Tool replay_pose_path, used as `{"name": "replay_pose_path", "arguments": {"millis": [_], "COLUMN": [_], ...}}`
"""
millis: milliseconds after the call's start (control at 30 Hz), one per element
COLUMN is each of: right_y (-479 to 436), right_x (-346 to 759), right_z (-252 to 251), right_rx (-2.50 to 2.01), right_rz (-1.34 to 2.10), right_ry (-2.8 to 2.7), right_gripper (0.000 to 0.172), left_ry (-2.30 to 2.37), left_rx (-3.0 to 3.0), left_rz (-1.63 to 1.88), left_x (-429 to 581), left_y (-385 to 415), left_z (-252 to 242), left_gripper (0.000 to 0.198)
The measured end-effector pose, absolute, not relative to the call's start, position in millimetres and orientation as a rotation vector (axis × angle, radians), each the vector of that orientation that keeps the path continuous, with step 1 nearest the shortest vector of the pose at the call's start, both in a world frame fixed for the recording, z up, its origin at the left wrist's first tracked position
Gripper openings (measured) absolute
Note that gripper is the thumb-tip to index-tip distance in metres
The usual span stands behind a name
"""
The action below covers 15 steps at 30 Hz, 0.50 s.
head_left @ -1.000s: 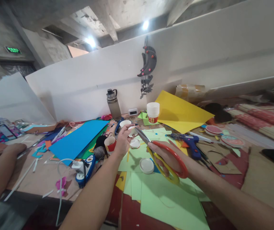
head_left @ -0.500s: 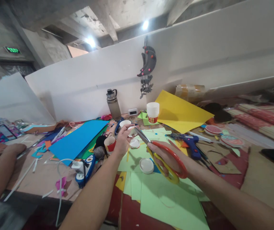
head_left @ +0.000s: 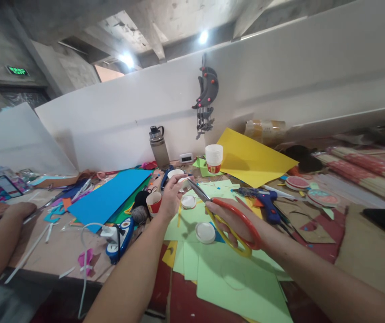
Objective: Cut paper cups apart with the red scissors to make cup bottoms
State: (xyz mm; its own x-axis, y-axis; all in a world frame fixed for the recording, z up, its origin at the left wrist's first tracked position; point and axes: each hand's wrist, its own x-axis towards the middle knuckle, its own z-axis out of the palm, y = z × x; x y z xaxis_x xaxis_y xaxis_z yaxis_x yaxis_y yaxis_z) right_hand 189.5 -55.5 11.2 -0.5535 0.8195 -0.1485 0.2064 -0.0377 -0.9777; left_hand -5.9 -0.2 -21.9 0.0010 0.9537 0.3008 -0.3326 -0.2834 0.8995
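Note:
My left hand (head_left: 171,197) is closed, its fingertips pinching a small white round piece (head_left: 183,185) partly hidden by the fingers. Red-and-yellow-handled scissors (head_left: 253,229) are in my right hand (head_left: 234,218), which is wrapped round the handles. Their blades point up and to the left, with the tips at the white piece. Below the hands, two white discs with raised rims, one nearer (head_left: 205,233) and one farther (head_left: 188,202), lie on light green paper (head_left: 239,278). A red-and-white paper cup (head_left: 154,204) is just left of my left hand.
A glue gun (head_left: 268,204) lies to the right. Stacked paper cups (head_left: 214,157), a bottle (head_left: 159,150) and yellow card (head_left: 255,159) stand or lie at the back. Blue card (head_left: 110,197) and a power strip (head_left: 121,242) are left. Another person's arm (head_left: 2,242) rests at far left.
Both hands keep nearly the same pose, with the scissors still at the white piece. The whole view has shifted very slightly.

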Motion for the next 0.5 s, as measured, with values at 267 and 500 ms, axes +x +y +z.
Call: {"name": "replay_pose_path", "arguments": {"millis": [267,500], "right_y": [-55,-56], "right_x": [184,184], "right_z": [0,-4], "right_rx": [-0.962,-0.873], "right_rz": [1.607,1.744], "right_ry": [-1.761,-1.655], "right_gripper": [0.037,0.037], "left_ry": [0.75,0.736], "left_rx": [1.201,1.198], "left_rz": [1.538,1.549], "left_x": [-8,-9], "left_y": [-1,2], "left_z": [-20,-22], "left_gripper": [0.024,0.025]}}
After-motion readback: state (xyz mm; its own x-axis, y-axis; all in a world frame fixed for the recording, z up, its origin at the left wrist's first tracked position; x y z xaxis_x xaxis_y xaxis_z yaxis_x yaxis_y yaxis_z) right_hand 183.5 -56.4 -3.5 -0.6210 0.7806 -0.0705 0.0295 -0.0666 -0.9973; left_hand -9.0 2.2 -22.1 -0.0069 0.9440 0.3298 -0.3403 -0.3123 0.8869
